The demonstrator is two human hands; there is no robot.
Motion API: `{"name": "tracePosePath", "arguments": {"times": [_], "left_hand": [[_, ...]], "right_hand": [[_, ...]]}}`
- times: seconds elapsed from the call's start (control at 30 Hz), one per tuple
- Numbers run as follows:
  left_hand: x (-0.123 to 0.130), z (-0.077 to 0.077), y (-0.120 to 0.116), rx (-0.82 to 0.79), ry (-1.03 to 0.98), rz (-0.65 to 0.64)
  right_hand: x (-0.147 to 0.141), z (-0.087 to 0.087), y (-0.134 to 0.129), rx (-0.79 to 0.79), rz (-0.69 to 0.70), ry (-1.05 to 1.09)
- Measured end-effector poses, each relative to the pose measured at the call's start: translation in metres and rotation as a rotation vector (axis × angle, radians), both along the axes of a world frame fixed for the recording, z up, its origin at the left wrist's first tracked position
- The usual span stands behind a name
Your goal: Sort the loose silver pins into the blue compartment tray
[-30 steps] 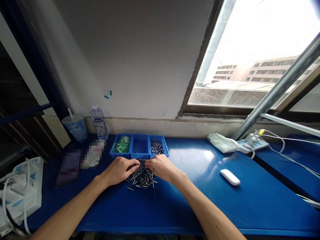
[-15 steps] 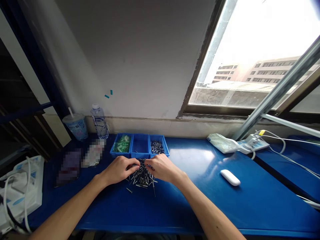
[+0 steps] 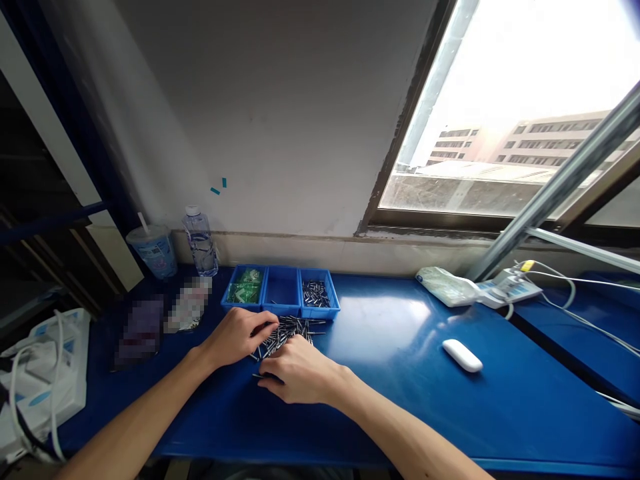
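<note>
A pile of thin silver fasteners that look like screws (image 3: 287,327) lies on the blue tabletop (image 3: 400,400). My left hand (image 3: 243,337) rests at the pile's left edge, thumb and forefinger drawn together; whether anything is between them is hidden. In front of the pile, my right hand (image 3: 295,373) is closed low over the table, its fingertips pinching a single screw (image 3: 257,375) whose end sticks out to the left. Just behind stands a blue three-part tray (image 3: 283,310): green packets (image 3: 245,287) left, a nearly bare middle compartment, short metal pieces (image 3: 315,293) right.
A lidded cup (image 3: 155,253) and a water bottle (image 3: 200,243) stand at the back left, with blurred flat items before them. Power strips (image 3: 70,367) with cables lie at both sides. A white case (image 3: 463,355) and a plastic bag (image 3: 445,285) are on the right.
My right hand has moved from the back of the pile toward me and left, onto the lone screw in front. The pile has been spread a little to the right. My left hand stays nearly in place.
</note>
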State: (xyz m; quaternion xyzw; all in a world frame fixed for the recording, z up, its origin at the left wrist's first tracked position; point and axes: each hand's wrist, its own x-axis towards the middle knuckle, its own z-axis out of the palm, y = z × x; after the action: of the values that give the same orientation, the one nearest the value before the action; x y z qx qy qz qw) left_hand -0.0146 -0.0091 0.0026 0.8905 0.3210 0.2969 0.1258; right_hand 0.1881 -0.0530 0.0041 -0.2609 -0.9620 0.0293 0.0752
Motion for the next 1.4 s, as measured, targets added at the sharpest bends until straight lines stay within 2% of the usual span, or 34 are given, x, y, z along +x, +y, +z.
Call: {"name": "tracePosePath", "arguments": {"times": [0.2, 0.33, 0.4, 0.53, 0.7, 1.0, 1.4], "left_hand": [[0.002, 0.000, -0.001, -0.004, -0.009, 0.019], [0.001, 0.002, -0.001, -0.026, -0.166, 0.214], [0.000, 0.003, -0.001, -0.039, -0.222, 0.261], [-0.002, 0.005, -0.001, -0.037, -0.175, 0.179], [0.001, 0.004, -0.002, -0.049, -0.085, 0.049], [0.002, 0.003, -0.002, -0.088, -0.033, -0.011], [0.001, -0.002, 0.000, -0.035, -0.029, 0.026]], "right_hand": [[-0.001, 0.001, -0.002, 0.034, 0.024, -0.050], [0.003, 0.000, 0.001, 0.053, 0.016, 0.072], [0.007, 0.000, 0.006, 0.067, -0.031, 0.178], [0.019, 0.001, 0.019, 0.152, -0.145, 0.312], [0.032, 0.001, 0.030, 0.209, -0.204, 0.396], [0.028, -0.003, 0.027, 0.258, -0.141, 0.453], [0.026, -0.009, 0.030, 0.263, -0.130, 0.536]]}}
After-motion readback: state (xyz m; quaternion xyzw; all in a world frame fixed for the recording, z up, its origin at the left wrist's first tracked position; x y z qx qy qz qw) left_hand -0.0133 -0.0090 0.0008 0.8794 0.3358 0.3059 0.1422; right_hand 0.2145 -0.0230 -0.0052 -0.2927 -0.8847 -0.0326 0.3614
